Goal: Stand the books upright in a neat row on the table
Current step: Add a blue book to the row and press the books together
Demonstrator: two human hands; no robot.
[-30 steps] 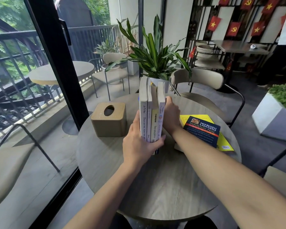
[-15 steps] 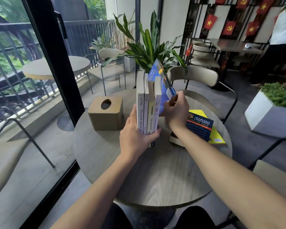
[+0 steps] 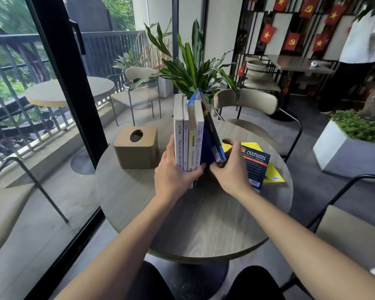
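Several white-spined books (image 3: 188,135) stand upright in a row near the middle of the round wooden table (image 3: 204,224). My left hand (image 3: 175,174) clasps the near end of the row, thumb on its left side. A blue book (image 3: 211,131) leans against the right end of the row, tilted with its top to the left. My right hand (image 3: 232,169) grips that blue book at its lower near corner. Two more books lie flat to the right: a dark blue one (image 3: 256,167) resting on a yellow one (image 3: 271,172).
A wooden tissue box (image 3: 136,146) sits left of the row. A leafy potted plant (image 3: 193,70) stands behind the books. Chairs ring the table at the back right (image 3: 247,105) and near right. A glass door with a black frame runs along the left.
My right hand brought a blue book in from the right and lowered it against the row's right end. It went from held high and slanted to leaning on the row. My left hand stayed put.
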